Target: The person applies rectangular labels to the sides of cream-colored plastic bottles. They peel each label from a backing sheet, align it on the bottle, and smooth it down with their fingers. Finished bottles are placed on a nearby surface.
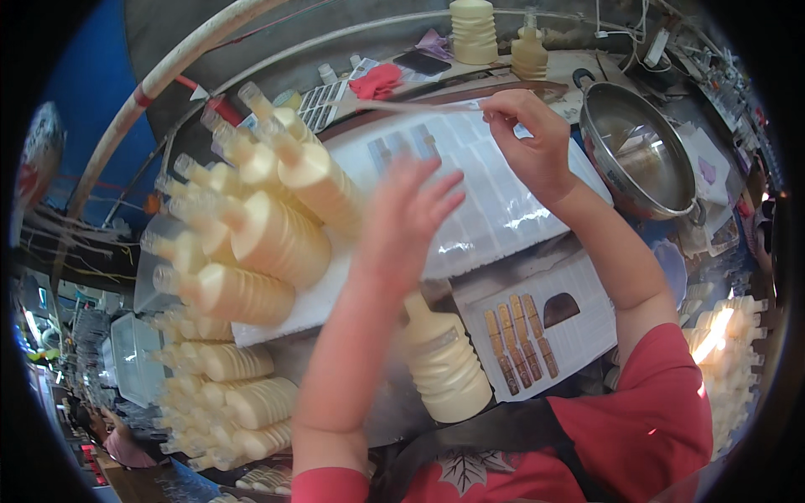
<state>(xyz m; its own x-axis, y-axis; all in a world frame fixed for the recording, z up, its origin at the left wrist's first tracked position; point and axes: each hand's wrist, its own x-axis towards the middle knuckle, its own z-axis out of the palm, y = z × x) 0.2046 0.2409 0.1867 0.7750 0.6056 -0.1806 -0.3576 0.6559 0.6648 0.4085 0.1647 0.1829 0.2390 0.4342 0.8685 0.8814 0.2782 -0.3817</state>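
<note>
My right hand pinches the end of a thin translucent strip, which stretches left above a white board. Blurred by motion, my left hand hovers over the board with its fingers apart, holding nothing. Small printed stickers and clear film lie on the board beyond it. Below my left hand a cream-coloured ribbed plastic bottle stands close to my body. Right of this bottle, a white sheet bears rows of gold-brown labels and a dark flat scraper-like piece.
Many cream bottles crowd the left, some on the board's end. A two-handled metal pan of liquid stands at right. A red cloth, a phone and another bottle sit behind. A person is at lower left.
</note>
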